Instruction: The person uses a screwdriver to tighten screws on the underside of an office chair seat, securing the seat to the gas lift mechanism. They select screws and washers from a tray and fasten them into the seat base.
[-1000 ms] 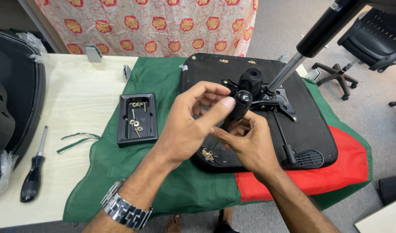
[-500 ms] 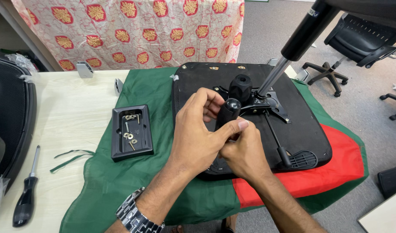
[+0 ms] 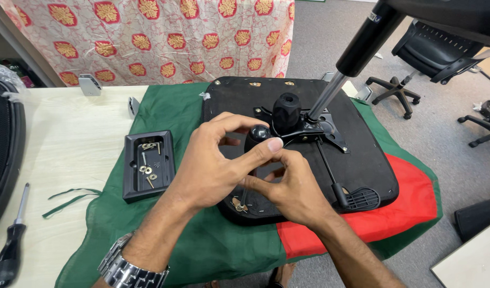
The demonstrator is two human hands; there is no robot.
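Left hand point(image 3: 213, 165) and right hand point(image 3: 290, 186) pinching a black knob point(image 3: 258, 133), green cloth point(image 3: 170, 112) over pale table point(image 3: 69, 138)

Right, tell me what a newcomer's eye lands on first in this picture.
First, the two bare hands at the centre: the left hand and right hand meet around a small round black plastic knob. They work over an upturned black office chair seat lying on a green and red cloth, its silver and black gas cylinder slanting up to the right. Left of it sits a shallow black plastic tray of screws and washers.
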